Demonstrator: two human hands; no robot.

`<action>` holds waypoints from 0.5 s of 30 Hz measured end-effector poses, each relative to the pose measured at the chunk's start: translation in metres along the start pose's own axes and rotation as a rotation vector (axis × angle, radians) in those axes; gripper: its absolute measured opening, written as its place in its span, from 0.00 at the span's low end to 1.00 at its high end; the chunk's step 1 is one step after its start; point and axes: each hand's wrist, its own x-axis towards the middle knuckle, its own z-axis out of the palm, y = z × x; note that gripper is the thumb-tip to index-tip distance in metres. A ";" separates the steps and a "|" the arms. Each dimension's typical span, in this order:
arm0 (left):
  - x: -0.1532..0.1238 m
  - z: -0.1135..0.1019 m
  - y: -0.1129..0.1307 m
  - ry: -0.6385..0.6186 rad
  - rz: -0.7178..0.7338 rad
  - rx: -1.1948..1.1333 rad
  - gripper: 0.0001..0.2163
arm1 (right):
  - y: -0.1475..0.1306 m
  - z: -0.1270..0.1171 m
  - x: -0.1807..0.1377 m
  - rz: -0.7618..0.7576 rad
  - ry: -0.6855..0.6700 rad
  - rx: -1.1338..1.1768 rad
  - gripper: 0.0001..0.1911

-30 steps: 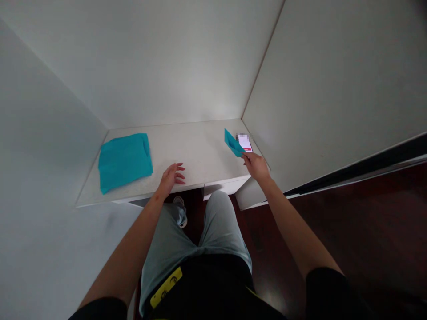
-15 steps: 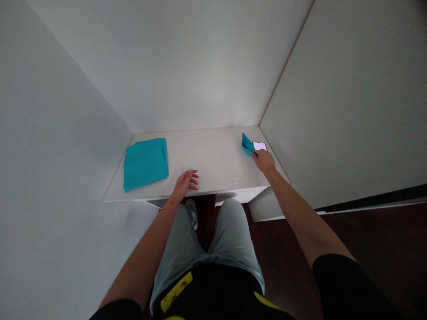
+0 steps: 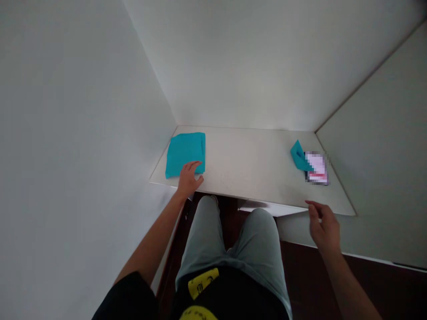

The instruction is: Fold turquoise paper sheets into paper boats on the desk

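Observation:
A folded teal cloth (image 3: 183, 151) lies flat at the left end of the white desk top (image 3: 247, 164). My left hand (image 3: 189, 178) is over its front right corner, thumb and fingers apart, with nothing in it; whether it touches the cloth I cannot tell. At the right end a small folded teal piece (image 3: 299, 158), paper or fabric, stands partly raised and overlaps the left side of a phone (image 3: 318, 166) with a lit, blurred screen. My right hand (image 3: 325, 224) is off the desk's front edge, loosely bent, a gap showing between thumb and fingers, holding nothing.
White walls (image 3: 240, 66) enclose the desk at the back, left and right. Below the front edge is a white drawer front (image 3: 258, 206). My legs (image 3: 263, 240) are under and in front of the desk, above a dark floor (image 3: 307, 275).
My right hand has let go of the small teal piece and drawn back toward me. My left hand has moved left to the folded cloth. The view has shifted, so the desk appears further right.

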 end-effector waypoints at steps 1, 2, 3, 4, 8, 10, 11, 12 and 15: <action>0.001 -0.007 -0.014 -0.034 0.006 0.058 0.30 | 0.002 0.002 -0.012 0.037 -0.004 0.024 0.36; 0.003 -0.013 -0.027 -0.069 0.003 0.105 0.32 | 0.003 0.005 -0.022 0.083 0.000 0.054 0.39; 0.003 -0.017 -0.037 -0.104 -0.009 0.143 0.34 | 0.003 0.008 -0.030 0.127 -0.001 0.086 0.41; 0.004 -0.020 -0.045 -0.138 -0.028 0.172 0.35 | 0.001 0.011 -0.037 0.168 0.002 0.116 0.43; 0.004 -0.023 -0.060 -0.221 -0.082 0.191 0.23 | -0.016 0.020 -0.051 0.241 -0.018 0.187 0.47; 0.005 -0.028 -0.059 -0.206 -0.079 0.158 0.17 | -0.025 0.023 -0.054 0.228 -0.052 0.181 0.47; 0.007 -0.032 -0.058 -0.171 -0.080 0.126 0.17 | -0.028 0.024 -0.055 0.212 -0.073 0.172 0.46; 0.009 -0.038 -0.055 -0.117 -0.083 0.076 0.16 | -0.030 0.025 -0.056 0.193 -0.094 0.163 0.45; 0.017 -0.063 -0.041 0.086 -0.119 -0.224 0.13 | -0.033 0.028 -0.056 0.126 -0.146 0.144 0.35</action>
